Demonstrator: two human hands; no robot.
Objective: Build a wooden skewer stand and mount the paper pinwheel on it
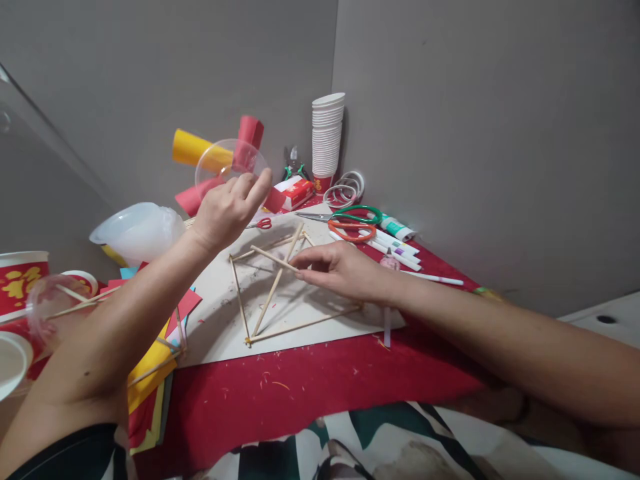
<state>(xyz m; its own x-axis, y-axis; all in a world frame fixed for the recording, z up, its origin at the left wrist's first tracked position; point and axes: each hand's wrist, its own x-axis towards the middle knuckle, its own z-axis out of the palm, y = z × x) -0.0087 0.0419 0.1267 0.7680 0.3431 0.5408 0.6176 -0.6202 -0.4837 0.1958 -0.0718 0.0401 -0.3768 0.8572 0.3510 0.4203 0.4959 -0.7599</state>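
My right hand pinches the end of a thin wooden stick between thumb and fingers. That stick passes over a longer diagonal stick, which leans across a four-sided frame of wooden sticks. The frame rests on a white board, its corners joined with small yellowish bindings. My left hand is raised above the board's far left side, fingers curled and their tips hidden. Just beyond it shows a clear round plastic container; whether the hand grips it is unclear.
Green- and orange-handled scissors lie right of the frame, beside markers. Behind stand stacked paper cups, tape rolls and pliers. Left are a translucent bowl, coloured paper and a red cup. Grey walls enclose the back.
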